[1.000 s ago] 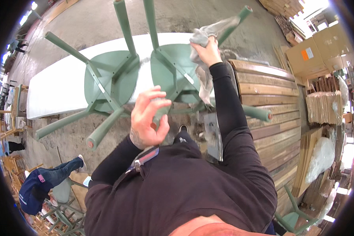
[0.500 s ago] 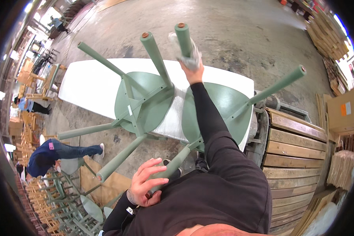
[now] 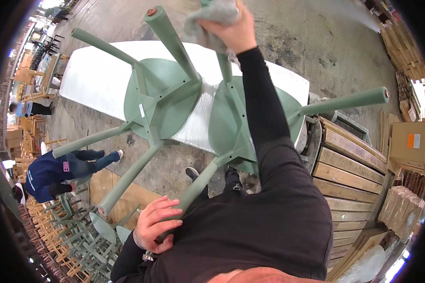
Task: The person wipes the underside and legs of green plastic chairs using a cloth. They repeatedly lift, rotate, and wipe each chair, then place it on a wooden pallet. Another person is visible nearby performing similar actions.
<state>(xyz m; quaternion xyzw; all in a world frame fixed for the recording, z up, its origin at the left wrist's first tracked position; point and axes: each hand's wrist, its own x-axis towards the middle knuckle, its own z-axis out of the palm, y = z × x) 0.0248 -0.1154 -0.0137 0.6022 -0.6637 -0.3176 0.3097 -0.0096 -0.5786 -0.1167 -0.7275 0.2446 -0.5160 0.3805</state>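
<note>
Right hand (image 3: 231, 28), top centre, closes on a crumpled grey cloth (image 3: 215, 14) against the far leg (image 3: 225, 68) of an upturned, round-seated green stool (image 3: 227, 120), though blur hides the exact contact. Left hand (image 3: 158, 224), bottom centre-left, curls loosely round its near leg (image 3: 198, 186). The stool lies mid-frame on a white-wrapped tabletop (image 3: 94, 78).

I watch through the left of two fisheye cameras worn side by side on the person's head, facing down and slightly forward. The dark shirt (image 3: 250, 221) sits nearest me, filling the lower edge; the white counter (image 3: 92, 70) with its upturned green chairs (image 3: 179, 113) lies within arm's reach below. My wide view also takes in concrete floor (image 3: 311, 47) beyond, straight edges bending toward the round black rim.
</note>
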